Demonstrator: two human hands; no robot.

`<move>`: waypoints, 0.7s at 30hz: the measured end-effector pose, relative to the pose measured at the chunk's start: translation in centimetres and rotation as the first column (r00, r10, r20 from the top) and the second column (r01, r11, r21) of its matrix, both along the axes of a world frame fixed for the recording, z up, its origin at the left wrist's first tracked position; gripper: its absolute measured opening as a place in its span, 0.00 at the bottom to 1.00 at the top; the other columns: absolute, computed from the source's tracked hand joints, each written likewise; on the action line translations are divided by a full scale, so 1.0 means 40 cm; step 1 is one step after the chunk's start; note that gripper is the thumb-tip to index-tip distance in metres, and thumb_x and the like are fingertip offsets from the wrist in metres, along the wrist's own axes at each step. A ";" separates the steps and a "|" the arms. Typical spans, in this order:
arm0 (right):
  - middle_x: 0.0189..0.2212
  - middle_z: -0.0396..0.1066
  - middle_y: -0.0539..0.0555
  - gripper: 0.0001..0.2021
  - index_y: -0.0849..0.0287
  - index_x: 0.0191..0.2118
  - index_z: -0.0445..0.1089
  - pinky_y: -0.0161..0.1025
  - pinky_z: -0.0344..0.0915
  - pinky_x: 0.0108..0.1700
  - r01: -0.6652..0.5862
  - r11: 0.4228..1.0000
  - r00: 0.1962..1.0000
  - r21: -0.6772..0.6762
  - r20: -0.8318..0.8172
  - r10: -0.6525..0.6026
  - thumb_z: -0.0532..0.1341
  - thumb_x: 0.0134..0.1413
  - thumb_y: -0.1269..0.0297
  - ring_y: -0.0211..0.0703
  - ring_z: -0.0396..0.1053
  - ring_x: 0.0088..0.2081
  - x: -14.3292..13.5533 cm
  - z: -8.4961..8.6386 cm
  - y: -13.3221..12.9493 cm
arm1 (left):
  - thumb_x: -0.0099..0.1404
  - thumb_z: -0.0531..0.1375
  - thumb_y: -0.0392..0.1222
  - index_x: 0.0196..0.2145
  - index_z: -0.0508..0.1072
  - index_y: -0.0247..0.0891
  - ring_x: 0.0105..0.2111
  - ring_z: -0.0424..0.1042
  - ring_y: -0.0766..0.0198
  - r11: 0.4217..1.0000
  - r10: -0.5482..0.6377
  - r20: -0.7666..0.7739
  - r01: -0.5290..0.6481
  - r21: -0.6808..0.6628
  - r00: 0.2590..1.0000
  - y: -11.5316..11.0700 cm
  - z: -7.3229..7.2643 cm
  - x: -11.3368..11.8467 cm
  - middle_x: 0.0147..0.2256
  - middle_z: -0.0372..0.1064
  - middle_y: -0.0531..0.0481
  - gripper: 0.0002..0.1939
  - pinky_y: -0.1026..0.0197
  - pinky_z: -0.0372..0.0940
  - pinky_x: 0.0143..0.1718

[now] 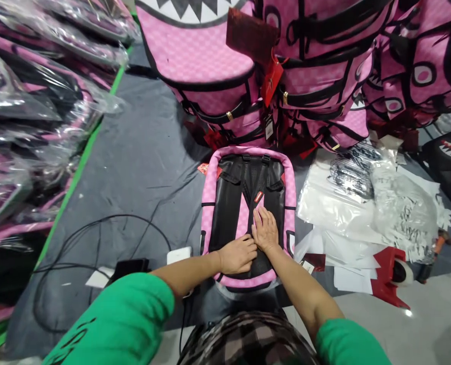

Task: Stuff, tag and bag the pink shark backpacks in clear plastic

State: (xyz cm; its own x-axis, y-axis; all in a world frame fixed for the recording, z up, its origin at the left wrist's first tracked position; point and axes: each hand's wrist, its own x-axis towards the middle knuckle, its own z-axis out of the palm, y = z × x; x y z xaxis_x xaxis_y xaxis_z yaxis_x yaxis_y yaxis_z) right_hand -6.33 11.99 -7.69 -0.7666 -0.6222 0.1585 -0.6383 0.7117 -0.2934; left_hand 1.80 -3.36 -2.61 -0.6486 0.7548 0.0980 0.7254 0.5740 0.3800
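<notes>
A pink and black backpack (pixel 209 223) lies flat on the grey sheet with its back panel and black straps facing up. My left hand (pixel 238 254) rests on the lower middle of that panel, fingers bent over the straps. Just right of it and slightly higher, my right hand (pixel 265 229) presses on the straps, fingers stretched toward a small red label (pixel 258 196). Both hands are close together near the panel's centre line. What the left fingertips hold, if anything, is hidden. A red tag (pixel 203 168) sticks out at the bag's upper left.
Pink backpacks (pixel 210 56) stand behind. Plastic-wrapped bags (pixel 38 101) are piled left. Clear plastic bags (pixel 339 203) and a red tape dispenser (pixel 390 276) lie right. A black cable (pixel 96 223) and a white device (pixel 178 254) lie left of the backpack.
</notes>
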 end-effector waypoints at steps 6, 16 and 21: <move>0.56 0.70 0.61 0.21 0.60 0.60 0.67 0.54 0.55 0.66 -0.111 0.978 0.994 -0.174 -0.026 0.108 0.48 0.66 0.72 0.48 0.62 0.61 0.011 0.077 0.016 | 0.65 0.56 0.41 0.36 0.77 0.40 0.41 0.70 0.58 0.999 0.018 -0.037 -0.017 0.037 0.999 -0.014 -0.112 0.001 0.35 0.75 0.47 0.09 0.54 0.60 0.57; 0.32 0.73 0.52 0.10 0.55 0.39 0.73 0.46 0.61 0.49 -0.914 0.387 0.391 0.124 0.008 0.920 0.56 0.62 0.59 0.44 0.65 0.36 0.072 0.141 0.026 | 0.69 0.57 0.43 0.68 0.60 0.48 0.72 0.30 0.34 0.626 0.775 -0.177 -0.776 0.080 0.607 -0.003 -0.058 -0.016 0.73 0.41 0.42 0.30 0.29 0.42 0.66; 0.28 0.70 0.52 0.16 0.57 0.42 0.72 0.44 0.60 0.39 -0.831 0.550 0.555 0.081 0.073 0.829 0.57 0.58 0.52 0.45 0.64 0.32 0.091 0.005 0.047 | 0.64 0.62 0.45 0.68 0.55 0.56 0.71 0.24 0.31 0.597 0.795 -0.193 -0.798 0.079 0.575 0.016 -0.104 0.002 0.74 0.31 0.50 0.38 0.28 0.37 0.67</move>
